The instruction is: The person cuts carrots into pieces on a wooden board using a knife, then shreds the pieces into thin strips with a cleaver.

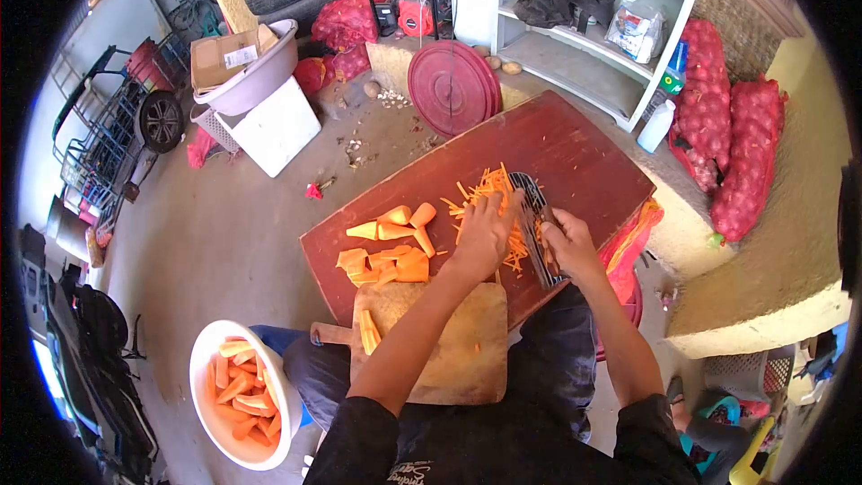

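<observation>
"Carrot shreds (489, 181) are heaped on the table (575, 144), head view. Is the grater (536, 247) gripped?"

"It is clamped by the right hand (572, 242); whether anything is held by the left hand (483, 235) cannot be told. Fingers (493, 205) could be scraped if the grater slipped."

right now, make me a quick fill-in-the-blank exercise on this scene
The white bucket holds peeled ____.
The left hand is over the orange shreds, while the ____ hand grips the slotted tool.
The cutting board is made of ____.
The tabletop is dark ____.

Missing words: carrots; right; wood; red.
</observation>
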